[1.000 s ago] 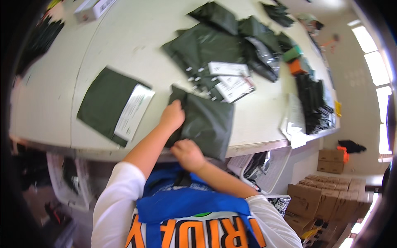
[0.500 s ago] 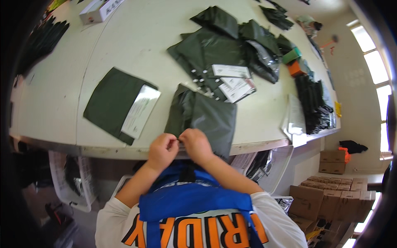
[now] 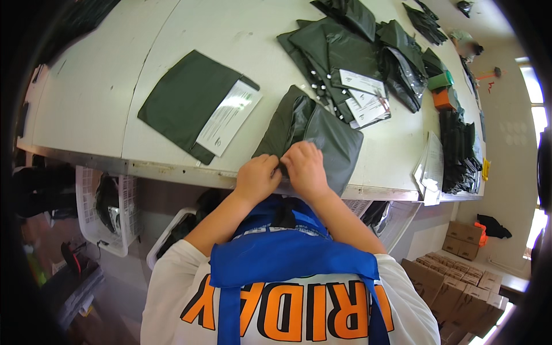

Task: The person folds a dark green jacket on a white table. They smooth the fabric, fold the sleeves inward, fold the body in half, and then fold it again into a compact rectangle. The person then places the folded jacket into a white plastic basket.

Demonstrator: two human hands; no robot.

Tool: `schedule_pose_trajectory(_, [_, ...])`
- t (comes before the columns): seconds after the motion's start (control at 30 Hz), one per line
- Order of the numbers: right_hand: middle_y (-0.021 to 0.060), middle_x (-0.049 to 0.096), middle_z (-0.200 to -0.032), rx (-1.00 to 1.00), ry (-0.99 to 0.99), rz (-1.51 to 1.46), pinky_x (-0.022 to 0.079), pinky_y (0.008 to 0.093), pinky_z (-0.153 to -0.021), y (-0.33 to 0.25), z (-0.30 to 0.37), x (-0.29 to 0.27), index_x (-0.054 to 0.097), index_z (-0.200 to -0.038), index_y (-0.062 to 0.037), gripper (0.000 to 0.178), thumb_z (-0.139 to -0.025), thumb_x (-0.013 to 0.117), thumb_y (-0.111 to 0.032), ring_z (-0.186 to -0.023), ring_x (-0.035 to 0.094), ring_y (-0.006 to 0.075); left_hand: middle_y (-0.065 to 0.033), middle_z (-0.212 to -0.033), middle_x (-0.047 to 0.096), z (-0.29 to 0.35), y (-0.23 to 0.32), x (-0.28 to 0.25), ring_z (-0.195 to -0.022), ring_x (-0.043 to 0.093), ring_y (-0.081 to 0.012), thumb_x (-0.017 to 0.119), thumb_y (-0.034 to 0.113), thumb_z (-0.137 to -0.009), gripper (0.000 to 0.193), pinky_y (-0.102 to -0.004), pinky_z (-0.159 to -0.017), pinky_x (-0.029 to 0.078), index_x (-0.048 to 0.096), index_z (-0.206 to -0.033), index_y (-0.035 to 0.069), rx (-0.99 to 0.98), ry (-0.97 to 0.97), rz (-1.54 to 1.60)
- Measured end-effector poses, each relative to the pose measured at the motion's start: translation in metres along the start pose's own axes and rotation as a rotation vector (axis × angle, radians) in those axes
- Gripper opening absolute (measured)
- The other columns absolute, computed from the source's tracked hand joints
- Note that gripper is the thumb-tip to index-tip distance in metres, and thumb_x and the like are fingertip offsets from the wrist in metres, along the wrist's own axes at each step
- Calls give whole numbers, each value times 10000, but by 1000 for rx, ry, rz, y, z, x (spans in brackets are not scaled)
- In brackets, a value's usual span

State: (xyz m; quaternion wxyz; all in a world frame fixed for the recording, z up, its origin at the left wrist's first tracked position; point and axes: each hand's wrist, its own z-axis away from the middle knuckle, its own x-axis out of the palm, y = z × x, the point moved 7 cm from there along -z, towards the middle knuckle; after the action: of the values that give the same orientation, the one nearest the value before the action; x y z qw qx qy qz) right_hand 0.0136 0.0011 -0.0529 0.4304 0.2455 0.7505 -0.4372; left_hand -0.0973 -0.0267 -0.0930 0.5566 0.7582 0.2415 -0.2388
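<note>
A dark grey-green plastic mailing bag (image 3: 336, 141) lies in front of me, bulging and creased, its near edge at the table's front edge. My left hand (image 3: 259, 177) is closed at the bag's near left edge, thumb and fingers pinched on the plastic. Close beside it, my right hand (image 3: 305, 169) bends its fingers over the bag and grips the same edge. The exact fold between the fingertips is hidden. To the left, a flat dark green mailing bag (image 3: 181, 103) rests on the table with a white label (image 3: 229, 118) along its right side.
Beyond the bag lies a heap of dark mailing bags (image 3: 351, 52), some with white labels. Stacked black packages (image 3: 457, 149) and an orange box (image 3: 443, 99) stand at the right. White baskets (image 3: 109, 210) sit below the table's edge (image 3: 172, 171). Cardboard boxes (image 3: 460, 293) are piled at the lower right.
The view has turned, so the table's contents appear farther right and higher. My right hand has shifted up slightly over the bag's edge; both hands stay at the bag.
</note>
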Motion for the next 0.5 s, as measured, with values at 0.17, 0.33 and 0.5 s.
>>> schedule_pose_trajectory(0.17, [56,565,-882,70,-122,-111,400,413,-778,16,-4,18,620,-797,-93,76,-796,661,-157,-915,527,288,-107,-714,556,8,-13,4,-686,585,-319,666,95,-733,141,-433,-587,459,532,-763,62,-46,-70,22])
schedule_pose_trajectory(0.33, [82,583,-809,86,-157,-267,409,411,-751,22,-7,21,619,-749,-51,75,-778,667,-101,-842,537,302,-120,-753,587,12,-15,-1,-709,605,-315,693,91,-752,153,-404,-602,483,561,-818,51,-173,-6,103])
schedule_pose_trajectory(0.5, [72,573,-796,6,-101,-147,398,406,-737,9,-7,16,619,-745,-62,74,-778,664,-110,-832,535,287,-137,-804,615,7,-14,4,-726,613,-323,688,69,-754,156,-397,-619,502,585,-867,39,-43,55,56])
